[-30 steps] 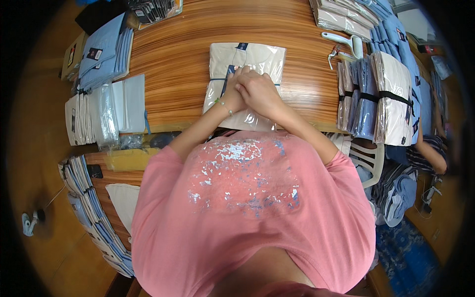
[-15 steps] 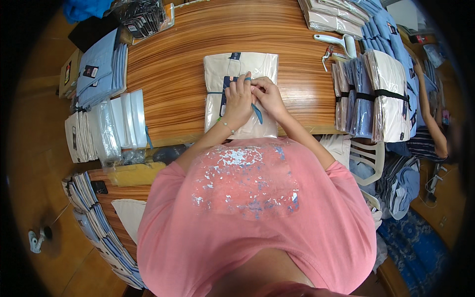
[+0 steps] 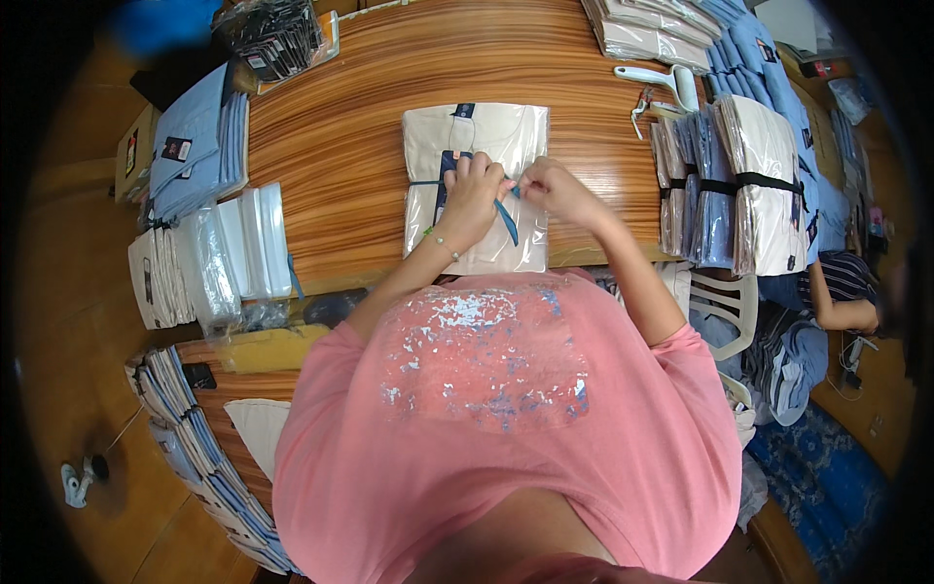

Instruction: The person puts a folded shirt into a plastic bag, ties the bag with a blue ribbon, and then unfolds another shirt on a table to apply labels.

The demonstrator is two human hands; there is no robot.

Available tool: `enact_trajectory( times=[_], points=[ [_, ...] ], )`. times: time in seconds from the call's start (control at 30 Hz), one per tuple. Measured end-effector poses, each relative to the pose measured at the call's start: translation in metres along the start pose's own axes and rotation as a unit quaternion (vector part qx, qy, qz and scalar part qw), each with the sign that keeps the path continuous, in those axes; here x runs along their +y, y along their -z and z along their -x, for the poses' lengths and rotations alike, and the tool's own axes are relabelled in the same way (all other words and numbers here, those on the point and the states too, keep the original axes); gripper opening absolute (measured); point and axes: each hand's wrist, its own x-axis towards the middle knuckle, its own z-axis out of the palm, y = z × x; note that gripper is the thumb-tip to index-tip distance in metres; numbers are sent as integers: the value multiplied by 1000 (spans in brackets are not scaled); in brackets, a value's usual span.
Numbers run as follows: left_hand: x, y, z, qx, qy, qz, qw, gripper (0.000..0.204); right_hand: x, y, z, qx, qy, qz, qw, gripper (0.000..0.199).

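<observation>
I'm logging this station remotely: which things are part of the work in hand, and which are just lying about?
In hand: left hand, right hand, blue strap, cream bagged shirts.

Lying about: strapped shirt bundle, light blue shirt stack, white scoop, white plastic chair.

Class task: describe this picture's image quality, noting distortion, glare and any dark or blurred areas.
Head view: the fisheye bends the wooden table edges toward the rim; corners fall black; glare glints on the bagged shirt under both hands; a blue blur at top left is out of focus; the centre is sharp.
</observation>
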Motion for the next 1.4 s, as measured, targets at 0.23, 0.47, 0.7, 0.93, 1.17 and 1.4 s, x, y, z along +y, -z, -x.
enact_trajectory(
  times=[0.23, 0.47, 0.7, 0.93, 1.17, 1.4],
  points=[
    [3, 6, -4, -11, 12, 30, 999, 22, 22, -13, -3, 14, -176, -649, 740, 12],
    [-3, 0, -7, -22, 31, 27, 999, 28, -5, -17, 3, 102, -25, -55, 993, 9],
    [-1, -3, -6, 6, 25, 50, 998, 25, -3, -35, -15, 238, 65, 126, 961, 9],
    [-6, -5, -7, 15, 30, 51, 998, 22, -13, -20, -6, 154, -43, -7, 987, 9],
    [-4, -7, -5, 14, 40, 59, 997, 21, -41, 14, -1, 137, 11, 235, 962, 11],
    [-1, -8, -6, 20, 55, 70, 996, 20, -35, -3, -18, 160, -77, -282, 943, 24]
  ],
)
